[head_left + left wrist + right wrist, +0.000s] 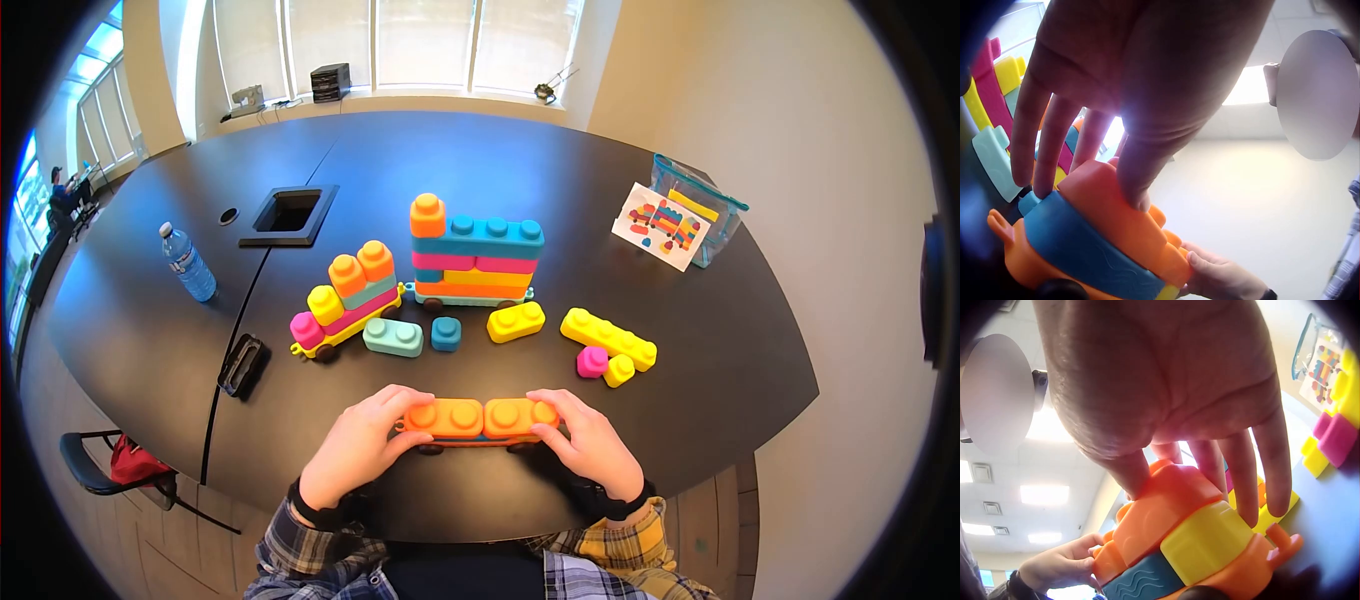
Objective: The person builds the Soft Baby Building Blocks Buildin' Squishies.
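Observation:
Two orange building blocks, a left one (443, 420) and a right one (508, 422), sit end to end on top of a wheeled toy wagon. My left hand (362, 442) grips the left orange block at its outer end, thumb on the near side and fingers on the far side. The right orange block is held the same way by my right hand (592, 446). Beneath them lie a long blue block (1079, 237) and a yellow block (1207, 540), on the wagon's orange base (1032, 253). Both palms hang over the wagon in the wrist views.
Behind stand a stepped wagon (347, 310) and a taller one (474, 265). Loose blocks lie between: mint (393, 338), blue (446, 334), yellow (516, 322), long yellow (610, 338), pink (592, 362). A bottle (188, 262), black case (243, 367) and picture card (660, 228) rest further out.

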Demonstrator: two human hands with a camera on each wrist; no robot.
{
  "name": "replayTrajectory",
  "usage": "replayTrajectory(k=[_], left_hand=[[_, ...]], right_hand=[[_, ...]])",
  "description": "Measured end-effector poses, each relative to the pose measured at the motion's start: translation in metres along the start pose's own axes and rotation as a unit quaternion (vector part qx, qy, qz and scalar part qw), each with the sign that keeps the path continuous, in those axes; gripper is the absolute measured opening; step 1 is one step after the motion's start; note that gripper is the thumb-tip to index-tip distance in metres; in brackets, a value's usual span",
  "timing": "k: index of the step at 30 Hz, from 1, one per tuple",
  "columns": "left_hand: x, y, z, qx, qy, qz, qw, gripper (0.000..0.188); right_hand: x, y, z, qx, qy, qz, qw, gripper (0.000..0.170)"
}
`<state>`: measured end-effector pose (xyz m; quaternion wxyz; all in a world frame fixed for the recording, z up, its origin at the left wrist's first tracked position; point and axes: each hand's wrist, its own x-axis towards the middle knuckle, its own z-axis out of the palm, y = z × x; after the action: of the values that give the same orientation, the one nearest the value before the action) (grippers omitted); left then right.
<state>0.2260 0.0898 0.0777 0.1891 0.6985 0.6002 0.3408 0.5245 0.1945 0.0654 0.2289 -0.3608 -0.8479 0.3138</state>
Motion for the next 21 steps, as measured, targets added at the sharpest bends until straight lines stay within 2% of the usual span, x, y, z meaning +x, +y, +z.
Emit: replayTrajectory(k=[2,5,10,13,15,17,19,21], left_hand=[[0.006,-0.003,-0.010,-0.008,-0.056,-0.004,0.998,0.046],[0.010,-0.003,-0.013,0.033,-0.077,0.012,0.996,0.047],[0.013,0.000,-0.012,0.036,-0.085,0.007,0.996,0.046],[0.012,-0.002,-0.011,0.034,-0.079,0.004,0.996,0.045],[0.013,-0.003,-0.010,0.034,-0.068,0.007,0.997,0.045],[0.012,-0.003,-0.009,0.029,-0.066,0.011,0.997,0.045],[0.012,-0.002,-0.007,0.021,-0.067,0.001,0.998,0.045],[0.013,-0.001,-0.006,0.015,-0.064,-0.007,0.998,0.046]], right_hand=[[0.000,0.000,0.001,-0.010,0.003,-0.008,1.000,0.038],[0.001,0.000,0.000,-0.018,0.005,-0.013,1.000,0.038],[-0.001,0.001,0.000,-0.006,0.005,-0.002,1.000,0.038],[0.001,-0.003,-0.004,-0.026,0.007,-0.024,0.999,0.039],[0.007,-0.010,-0.017,-0.107,-0.024,-0.075,0.991,0.038],[0.024,-0.011,-0.037,-0.169,-0.001,-0.126,0.978,0.036],[0.051,-0.020,-0.052,-0.171,0.050,-0.157,0.971,0.028],[0.083,-0.006,-0.056,-0.290,0.005,-0.107,0.951,0.028]])
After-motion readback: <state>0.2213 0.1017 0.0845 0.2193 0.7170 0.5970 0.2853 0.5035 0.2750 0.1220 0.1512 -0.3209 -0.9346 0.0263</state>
